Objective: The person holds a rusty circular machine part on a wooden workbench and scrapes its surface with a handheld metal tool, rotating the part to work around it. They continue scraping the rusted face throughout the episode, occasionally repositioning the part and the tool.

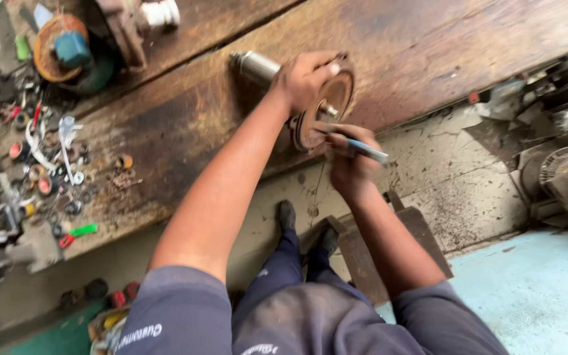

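At desk (185, 125) edge: left hand (304, 80) clamped around rusty disc (327, 108) on its shaft, right hand (348, 161) pinching blue-handled tool (361, 148) against disc face; tool could skid off rust toward fingers if grip loosens

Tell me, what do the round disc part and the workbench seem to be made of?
The round disc part, held by the left hand, looks like metal with a rusty brown, dull finish. The workbench seems to be wood: brown, worn, stained, with visible plank lines.
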`<action>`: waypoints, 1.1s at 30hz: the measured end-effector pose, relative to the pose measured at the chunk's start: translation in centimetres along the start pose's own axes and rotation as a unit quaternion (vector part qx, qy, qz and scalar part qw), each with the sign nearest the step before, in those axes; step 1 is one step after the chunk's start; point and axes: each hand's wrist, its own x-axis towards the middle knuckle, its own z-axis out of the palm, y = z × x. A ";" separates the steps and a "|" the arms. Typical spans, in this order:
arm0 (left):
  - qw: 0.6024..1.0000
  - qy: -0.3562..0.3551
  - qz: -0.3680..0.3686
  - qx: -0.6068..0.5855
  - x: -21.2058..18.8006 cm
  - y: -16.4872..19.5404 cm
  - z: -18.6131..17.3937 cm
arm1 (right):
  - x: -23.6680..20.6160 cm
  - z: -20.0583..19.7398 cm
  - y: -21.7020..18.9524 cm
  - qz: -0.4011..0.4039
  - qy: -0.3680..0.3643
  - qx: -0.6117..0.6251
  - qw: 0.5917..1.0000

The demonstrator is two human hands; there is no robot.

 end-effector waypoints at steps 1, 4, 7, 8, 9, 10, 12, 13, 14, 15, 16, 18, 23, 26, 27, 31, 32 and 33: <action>0.996 -0.025 -0.043 -0.077 0.0 -0.1 0.0 | 0.0 0.0 0.0 -0.043 -0.044 -0.050 0.997; 0.990 -0.046 -0.054 -0.125 0.2 -0.2 0.0 | -0.1 0.3 0.0 -0.037 -0.015 0.027 0.999; 1.000 -0.006 -0.015 -0.024 0.3 -0.2 0.0 | -0.3 0.3 0.2 -0.016 -0.039 -0.020 0.999; 0.994 -0.043 -0.038 -0.091 0.3 -0.2 0.0 | -0.3 0.2 0.3 -0.027 -0.056 -0.081 0.995; 0.985 -0.080 -0.047 -0.146 0.4 -0.2 -0.1 | -0.3 0.1 0.4 -0.005 -0.027 -0.053 0.998; 0.995 -0.049 -0.027 -0.080 0.4 -0.2 -0.1 | -0.3 0.2 0.4 0.014 0.002 -0.012 1.000; 1.000 0.015 -0.009 0.015 0.5 -0.1 -0.2 | -0.4 0.2 0.4 0.034 -0.015 -0.032 0.999; 0.998 -0.010 -0.035 -0.043 0.5 0.0 -0.2 | -0.4 0.3 0.4 0.020 -0.042 -0.074 0.996; 0.992 -0.041 -0.056 -0.110 0.5 0.1 -0.3 | -0.4 0.4 0.3 0.007 -0.067 -0.126 0.990; 0.982 -0.071 -0.064 -0.163 0.6 0.2 -0.3 | -0.5 0.5 0.2 0.012 -0.027 -0.070 0.997; 0.997 -0.050 -0.022 -0.050 0.6 0.3 -0.4 | -0.4 0.8 0.1 0.014 0.008 -0.004 1.000; 0.990 -0.013 0.031 0.133 0.7 0.6 -0.5 | -0.2 0.7 0.2 0.022 -0.019 -0.011 1.000; 0.997 -0.036 0.054 0.052 0.9 1.6 -0.7 | -0.5 -2.9 1.8 0.244 -0.125 0.004 0.962; 0.997 -0.026 -0.063 0.021 0.9 2.4 -0.8 | -2.6 -6.9 3.1 0.298 -0.111 0.021 0.948; 0.997 -0.029 -0.069 0.021 1.0 2.6 -0.8 | -4.0 -8.1 2.9 0.314 -0.116 0.011 0.942; 0.997 -0.011 -0.073 0.032 1.0 3.7 -0.8 | -7.7 -11.9 2.6 0.389 -0.091 -0.001 0.917; 0.997 -0.003 -0.069 0.030 1.0 4.0 -0.8 | -8.2 -12.5 2.2 0.418 -0.074 0.007 0.905; 0.997 0.003 -0.066 0.028 1.0 4.2 -0.7 | -8.4 -12.9 1.7 0.386 -0.060 -0.022 0.920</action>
